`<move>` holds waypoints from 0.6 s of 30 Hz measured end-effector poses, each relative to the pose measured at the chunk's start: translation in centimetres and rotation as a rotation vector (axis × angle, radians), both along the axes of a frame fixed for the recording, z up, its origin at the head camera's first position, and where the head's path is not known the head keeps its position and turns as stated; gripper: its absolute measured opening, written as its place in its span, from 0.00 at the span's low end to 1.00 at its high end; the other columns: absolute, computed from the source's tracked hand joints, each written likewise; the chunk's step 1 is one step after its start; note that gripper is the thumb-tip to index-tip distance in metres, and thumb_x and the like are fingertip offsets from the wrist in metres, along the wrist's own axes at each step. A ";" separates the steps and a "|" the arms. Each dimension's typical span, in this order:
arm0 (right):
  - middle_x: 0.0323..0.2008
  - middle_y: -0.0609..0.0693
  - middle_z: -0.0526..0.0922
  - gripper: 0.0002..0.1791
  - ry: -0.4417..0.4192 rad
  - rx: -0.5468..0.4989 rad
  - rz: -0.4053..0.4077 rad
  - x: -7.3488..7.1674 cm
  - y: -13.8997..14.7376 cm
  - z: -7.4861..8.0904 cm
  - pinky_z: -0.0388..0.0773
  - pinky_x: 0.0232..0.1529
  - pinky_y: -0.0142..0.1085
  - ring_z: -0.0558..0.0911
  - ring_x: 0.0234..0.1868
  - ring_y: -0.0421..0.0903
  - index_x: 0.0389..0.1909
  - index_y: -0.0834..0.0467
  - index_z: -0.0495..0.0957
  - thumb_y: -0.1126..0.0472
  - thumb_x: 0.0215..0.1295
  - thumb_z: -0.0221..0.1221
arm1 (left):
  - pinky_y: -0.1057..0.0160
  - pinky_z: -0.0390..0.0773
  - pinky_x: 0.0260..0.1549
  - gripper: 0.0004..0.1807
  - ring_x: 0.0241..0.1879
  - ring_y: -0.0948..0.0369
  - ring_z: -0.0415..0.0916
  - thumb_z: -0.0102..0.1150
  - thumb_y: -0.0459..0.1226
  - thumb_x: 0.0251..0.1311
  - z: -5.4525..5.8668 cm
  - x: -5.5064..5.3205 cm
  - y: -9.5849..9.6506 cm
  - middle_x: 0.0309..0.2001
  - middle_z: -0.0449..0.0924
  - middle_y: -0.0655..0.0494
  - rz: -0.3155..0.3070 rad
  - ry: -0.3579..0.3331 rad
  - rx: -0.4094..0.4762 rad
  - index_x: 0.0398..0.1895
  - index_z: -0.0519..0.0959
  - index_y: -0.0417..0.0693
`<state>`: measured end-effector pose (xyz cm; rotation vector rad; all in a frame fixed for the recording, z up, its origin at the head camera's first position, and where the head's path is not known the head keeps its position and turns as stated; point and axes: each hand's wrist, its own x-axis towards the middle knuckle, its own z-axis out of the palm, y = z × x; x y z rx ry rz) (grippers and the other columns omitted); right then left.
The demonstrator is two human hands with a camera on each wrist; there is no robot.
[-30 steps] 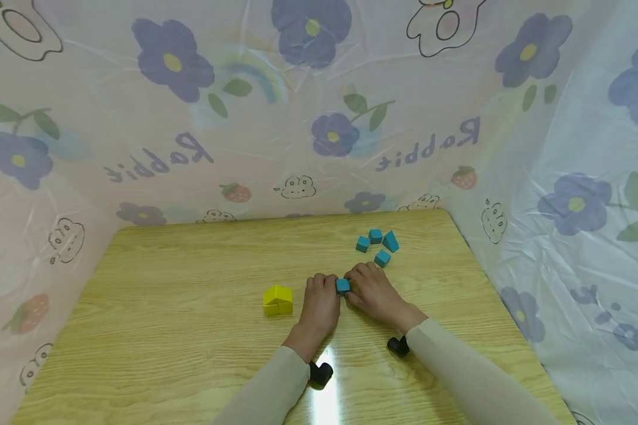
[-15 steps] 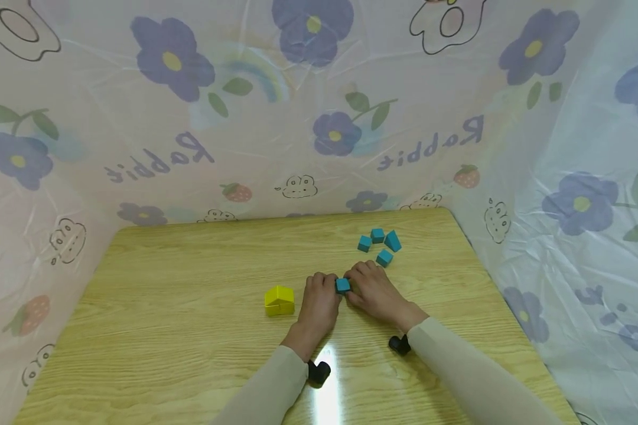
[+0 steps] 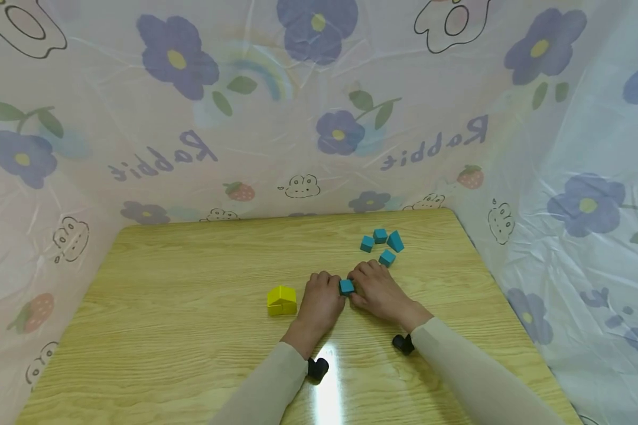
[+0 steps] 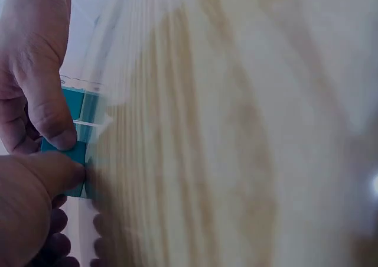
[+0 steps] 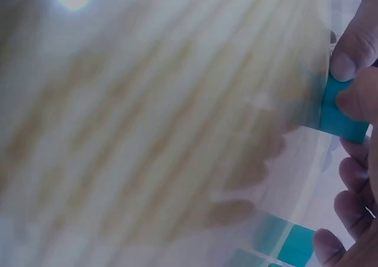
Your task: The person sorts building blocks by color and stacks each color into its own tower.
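Both hands meet at one small blue block (image 3: 346,287) on the table. From its left side, my left hand (image 3: 321,300) holds it, and my right hand (image 3: 381,290) grips the opposite side. In the left wrist view the two thumbs press on the near face of the blue block (image 4: 75,153). The right wrist view shows the same blue block (image 5: 342,123) between thumbs, close to the tabletop; the fingers behind it are partly hidden. Left of my left hand, yellow blocks (image 3: 282,301) stand together in a small house shape with a pointed top.
Beyond my right hand lie several loose blue pieces, among them a cube (image 3: 367,244), another cube (image 3: 387,258) and a wedge-shaped block (image 3: 396,241). Patterned cloth (image 3: 266,130) rises along the back and sides of the wooden table (image 3: 191,342).
The head view has shifted slightly, so the scene sits a little further right. Both hands keep their hold on the blue block.
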<state>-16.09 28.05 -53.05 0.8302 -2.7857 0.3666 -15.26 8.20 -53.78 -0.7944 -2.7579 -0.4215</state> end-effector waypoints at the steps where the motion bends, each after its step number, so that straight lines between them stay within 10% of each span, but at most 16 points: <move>1: 0.50 0.50 0.79 0.16 -0.001 0.008 -0.002 0.0 0.0 0.0 0.72 0.55 0.49 0.73 0.50 0.52 0.52 0.56 0.81 0.54 0.69 0.69 | 0.57 0.76 0.45 0.15 0.41 0.54 0.71 0.68 0.43 0.69 0.1 0.0 0.0 0.41 0.77 0.50 -0.001 0.009 -0.010 0.49 0.82 0.42; 18: 0.51 0.50 0.80 0.15 -0.033 0.049 -0.026 0.0 0.0 0.3 0.70 0.54 0.47 0.73 0.51 0.52 0.53 0.55 0.81 0.53 0.70 0.66 | 0.59 0.75 0.41 0.16 0.37 0.56 0.68 0.69 0.44 0.61 0.0 -0.8 -0.4 0.38 0.75 0.52 -0.040 0.082 -0.093 0.45 0.82 0.43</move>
